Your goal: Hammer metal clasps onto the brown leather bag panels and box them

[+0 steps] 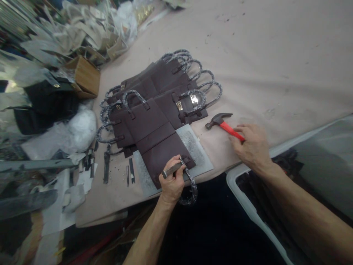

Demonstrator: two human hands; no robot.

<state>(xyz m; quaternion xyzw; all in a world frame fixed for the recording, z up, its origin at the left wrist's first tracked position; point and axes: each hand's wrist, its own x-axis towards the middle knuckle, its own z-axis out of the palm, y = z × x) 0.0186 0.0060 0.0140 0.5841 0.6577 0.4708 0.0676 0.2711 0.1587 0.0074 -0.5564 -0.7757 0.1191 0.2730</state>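
My left hand (172, 180) is closed around a metal punch tool (172, 169), its tip resting near the handle strap of a dark brown leather bag panel (162, 147). That panel lies on a grey metal plate (197, 149) at the table's front edge. A wrapped handle (191, 189) hangs over the edge below my hand. My right hand (249, 145) grips the red handle of a hammer (223, 123), whose dark head lies on the table just right of the plate.
Several more brown bag panels with wrapped handles (165, 84) are stacked overlapping behind the plate. A cardboard box (86, 75), black bags and plastic wrapping pile up at the left. Small dark strips (106, 167) lie near the front edge. A white-rimmed bin (248, 206) sits below right.
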